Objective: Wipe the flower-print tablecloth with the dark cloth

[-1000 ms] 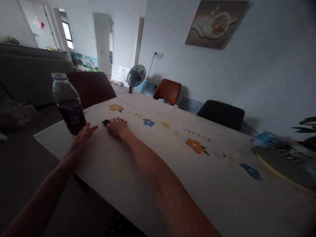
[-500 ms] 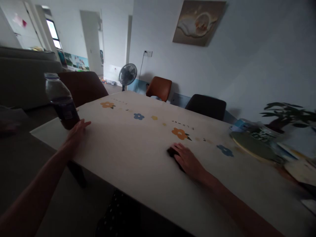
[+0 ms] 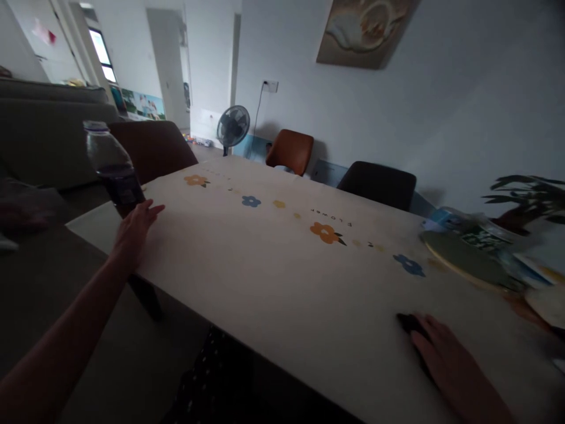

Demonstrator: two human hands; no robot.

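My left hand (image 3: 135, 232) rests at the left end of the table (image 3: 247, 271), fingers stretched out and apart. Right behind it stands a clear plastic bottle (image 3: 115, 168) partly filled with dark liquid; its base is hidden by the hand, and whether they touch I cannot tell. On the tabletop at the lower right, my right hand (image 3: 454, 359) is closed over a flat, elongated black object (image 3: 411, 325). Only the front and near edge of that object show, and its kind is unclear.
Along the table's right side are a round green mat (image 3: 468, 259), a blue-and-white packet (image 3: 444, 219) and a potted plant (image 3: 488, 235). Chairs (image 3: 291, 150) and a fan (image 3: 233, 126) stand beyond the far edge. Printed flowers (image 3: 326, 232) decorate the table's cover.
My right hand has slid the black object across the table to the right and nearer to me. My left hand stays beside the bottle. The view has shifted slightly.
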